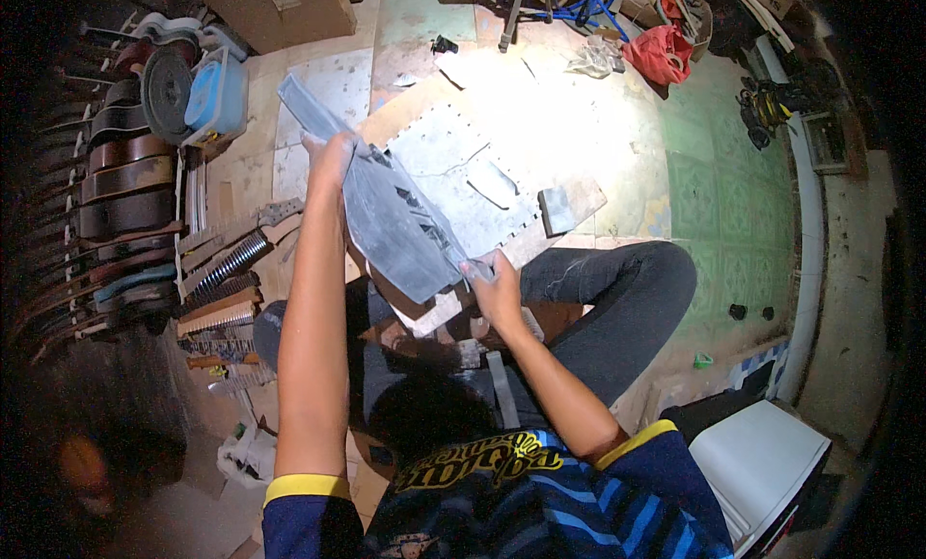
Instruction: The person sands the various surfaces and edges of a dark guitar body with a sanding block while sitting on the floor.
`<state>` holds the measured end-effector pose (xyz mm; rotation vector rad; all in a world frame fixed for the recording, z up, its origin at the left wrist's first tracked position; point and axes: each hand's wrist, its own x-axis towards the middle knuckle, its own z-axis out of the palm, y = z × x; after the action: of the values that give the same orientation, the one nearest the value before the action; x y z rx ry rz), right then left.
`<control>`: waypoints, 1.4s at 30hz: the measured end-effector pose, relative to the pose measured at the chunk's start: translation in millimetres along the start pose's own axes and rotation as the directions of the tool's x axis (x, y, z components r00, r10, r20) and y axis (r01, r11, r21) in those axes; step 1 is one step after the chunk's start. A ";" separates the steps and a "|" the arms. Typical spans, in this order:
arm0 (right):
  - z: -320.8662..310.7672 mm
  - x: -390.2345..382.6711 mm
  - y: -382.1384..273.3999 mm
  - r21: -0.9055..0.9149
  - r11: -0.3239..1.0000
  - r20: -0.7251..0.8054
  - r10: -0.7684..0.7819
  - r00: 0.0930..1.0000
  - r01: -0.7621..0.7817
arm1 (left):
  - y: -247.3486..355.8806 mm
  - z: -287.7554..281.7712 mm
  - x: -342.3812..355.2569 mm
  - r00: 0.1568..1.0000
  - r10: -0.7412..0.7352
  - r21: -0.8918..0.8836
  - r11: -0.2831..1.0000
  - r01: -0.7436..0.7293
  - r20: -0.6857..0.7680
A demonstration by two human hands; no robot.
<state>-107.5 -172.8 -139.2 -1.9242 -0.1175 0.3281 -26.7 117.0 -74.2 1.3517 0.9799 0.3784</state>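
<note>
A matte grey, long, curved panel (400, 236) with dark angular cutouts along one side is held up at a tilt over my lap. A narrow strip of it juts out to the upper left. My left hand (333, 162) is closed round its far left part, below that strip. At its near right edge, my right hand (494, 291) grips with thumb and fingers. Whether a small pad or cloth is also in the right hand, I cannot tell. Behind the panel lies a pale board (444, 130) with a grey rectangular block (557, 212) on its right part.
Tools and a large metal spring (227, 268) lie to the left, beside a row of hanging curved pieces (125, 183). A blue tub (217, 101) stands there too. Far off are a cardboard box (289, 14), blue cables (598, 4) and a red bag (661, 53). A white case (762, 463) stands near right.
</note>
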 end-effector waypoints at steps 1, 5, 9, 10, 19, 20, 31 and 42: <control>-0.5 -1.9 0.8 0.011 0.999 -0.014 -0.051 0.999 0.052 | 2.7 -0.1 2.4 0.999 0.048 -0.012 0.999 -0.047 0.012; 5.0 21.2 1.3 -0.048 0.997 0.024 -0.066 0.998 0.067 | 2.1 2.6 1.9 0.990 -0.103 0.014 0.995 0.102 0.100; 5.4 4.8 11.8 0.017 1.000 0.032 -0.016 0.999 0.016 | -24.6 -26.3 48.3 0.995 0.011 0.135 0.991 -0.025 0.101; -0.5 8.7 -7.1 -0.069 0.997 0.041 0.025 0.999 -0.022 | -19.9 -16.5 38.5 0.993 0.046 0.165 0.984 -0.063 0.105; -39.3 -9.4 51.6 0.004 0.975 0.103 0.220 0.970 -0.221 | -9.2 -0.2 25.9 0.994 0.096 0.027 0.995 -0.095 -0.056; -43.3 -9.8 60.0 0.092 0.940 0.123 0.316 0.941 -0.328 | -6.3 3.1 25.8 0.998 0.064 0.070 0.996 -0.064 -0.011; -36.2 -7.0 6.3 -0.054 0.998 0.065 0.026 0.998 -0.022 | -25.8 -14.8 46.6 0.997 -0.068 0.175 0.983 0.061 0.037; -18.9 -6.1 -35.2 -0.302 0.919 0.199 -0.200 0.959 0.254 | -10.6 -19.1 20.7 0.982 -0.106 0.141 0.986 0.085 0.156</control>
<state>-105.4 -178.2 -99.1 -2.1801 -0.5320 0.3250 -32.7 141.8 -90.0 1.4263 0.9426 0.1286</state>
